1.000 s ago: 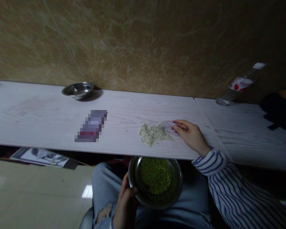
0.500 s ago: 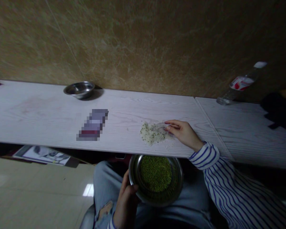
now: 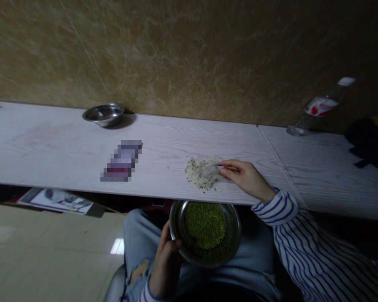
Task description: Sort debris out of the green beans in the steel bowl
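Note:
My left hand (image 3: 167, 260) grips the left rim of a steel bowl (image 3: 234, 251), its thumb over the edge. Green mung beans (image 3: 204, 226) cover the bottom of this bowl, which rests on my lap, just below the table's front edge. On the table lies a low heap of white rice (image 3: 195, 177) with green beans scattered through it. At the heap's right side, my right hand (image 3: 247, 178) pinches a clear, see-through piece (image 3: 210, 172) between thumb and fingers. It touches the grains; its exact shape is hard to make out.
A smaller steel bowl (image 3: 103, 115) stands by the wall at the back left of the white table (image 3: 164, 155). A blurred-out phone-like flat object (image 3: 122, 161) lies left of the heap. A plastic bottle (image 3: 321, 107) stands at the right, near a dark item (image 3: 368, 142).
The clear piece in my right hand has shifted slightly over the heap, and the grains lie more spread, with a few beans nearer the front edge. My left hand still grips the bowl.

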The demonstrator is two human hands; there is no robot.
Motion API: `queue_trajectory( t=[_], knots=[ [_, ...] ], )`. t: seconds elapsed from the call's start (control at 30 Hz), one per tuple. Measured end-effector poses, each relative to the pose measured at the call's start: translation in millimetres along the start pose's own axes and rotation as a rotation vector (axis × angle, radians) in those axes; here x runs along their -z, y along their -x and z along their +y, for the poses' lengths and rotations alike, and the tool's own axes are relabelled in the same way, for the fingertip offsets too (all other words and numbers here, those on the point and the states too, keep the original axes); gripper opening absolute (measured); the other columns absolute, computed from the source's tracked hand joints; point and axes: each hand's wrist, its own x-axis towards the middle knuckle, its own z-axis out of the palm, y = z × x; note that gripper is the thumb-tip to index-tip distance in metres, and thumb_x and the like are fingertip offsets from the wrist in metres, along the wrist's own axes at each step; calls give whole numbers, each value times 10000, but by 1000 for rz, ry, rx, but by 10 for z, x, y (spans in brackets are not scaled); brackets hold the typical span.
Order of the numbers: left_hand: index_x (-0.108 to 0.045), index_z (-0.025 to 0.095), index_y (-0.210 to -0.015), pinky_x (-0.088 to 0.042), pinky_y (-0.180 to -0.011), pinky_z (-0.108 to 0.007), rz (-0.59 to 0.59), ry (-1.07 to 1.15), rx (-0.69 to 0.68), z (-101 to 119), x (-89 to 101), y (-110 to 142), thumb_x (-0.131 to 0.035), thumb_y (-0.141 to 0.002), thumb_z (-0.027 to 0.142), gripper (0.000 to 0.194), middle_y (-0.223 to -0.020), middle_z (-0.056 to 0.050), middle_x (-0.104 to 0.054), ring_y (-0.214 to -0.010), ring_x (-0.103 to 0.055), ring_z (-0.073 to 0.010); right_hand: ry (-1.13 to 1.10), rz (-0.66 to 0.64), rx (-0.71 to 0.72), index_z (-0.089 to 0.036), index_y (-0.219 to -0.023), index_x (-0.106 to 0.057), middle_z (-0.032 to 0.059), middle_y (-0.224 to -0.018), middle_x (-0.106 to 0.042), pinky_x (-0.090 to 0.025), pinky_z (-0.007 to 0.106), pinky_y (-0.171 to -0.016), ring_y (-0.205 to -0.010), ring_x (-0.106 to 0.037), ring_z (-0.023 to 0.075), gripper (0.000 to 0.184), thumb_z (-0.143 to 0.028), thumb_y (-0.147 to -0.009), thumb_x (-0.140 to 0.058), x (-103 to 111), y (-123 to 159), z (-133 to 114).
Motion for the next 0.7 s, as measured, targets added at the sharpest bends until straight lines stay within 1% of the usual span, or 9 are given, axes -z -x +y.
queue_trajectory(
  t=[0.13,0.23,0.37,0.47,0.57,0.7],
  knots=[
    [-610,270,-1258,-527,-812,-414,-15,-6,-5,-25,30,-13,-710,-646,222,621,-1077,-72,-718,-999,-646,-321,44,22,26,-195,-1007,-744,64,-922,-784,-614,380,-812,-837,-749,206,228,-267,-807,-661,58,46,-32],
    [-622,280,-1242,-526,-820,-416,-23,-9,-11,-41,43,-20,-708,-654,224,597,-1094,-75,-718,-1045,-632,-334,59,63,31,-188,-1013,-745,71,-908,-785,-608,385,-816,-841,-749,220,260,-317,-801,-670,108,117,-52],
    [-637,278,-1233,-520,-844,-427,-29,-20,-27,-30,39,-13,-712,-651,233,589,-1094,-76,-715,-1062,-626,-338,98,126,35,-181,-1001,-756,79,-887,-784,-610,376,-784,-835,-746,232,272,-347,-803,-669,126,307,-77],
    [-646,269,-1228,-506,-876,-424,-54,-38,-23,0,20,10,-694,-676,232,555,-1099,-77,-711,-1075,-620,-330,161,163,39,-188,-991,-765,72,-885,-786,-599,379,-824,-852,-742,233,251,-328,-811,-660,103,475,-78],
    [-633,265,-1247,-501,-879,-426,-66,-38,0,27,0,30,-665,-703,230,546,-1111,-81,-705,-1058,-626,-322,235,159,45,-206,-997,-770,61,-927,-788,-582,385,-878,-904,-734,233,231,-305,-827,-651,60,592,-59],
    [-600,264,-1287,-509,-850,-416,-65,-39,30,35,-9,38,-662,-710,224,582,-1103,-78,-704,-1000,-641,-308,296,84,74,-233,-1036,-762,45,-1000,-785,-576,377,-881,-937,-729,224,230,-287,-863,-621,-25,623,-38]
  ],
)
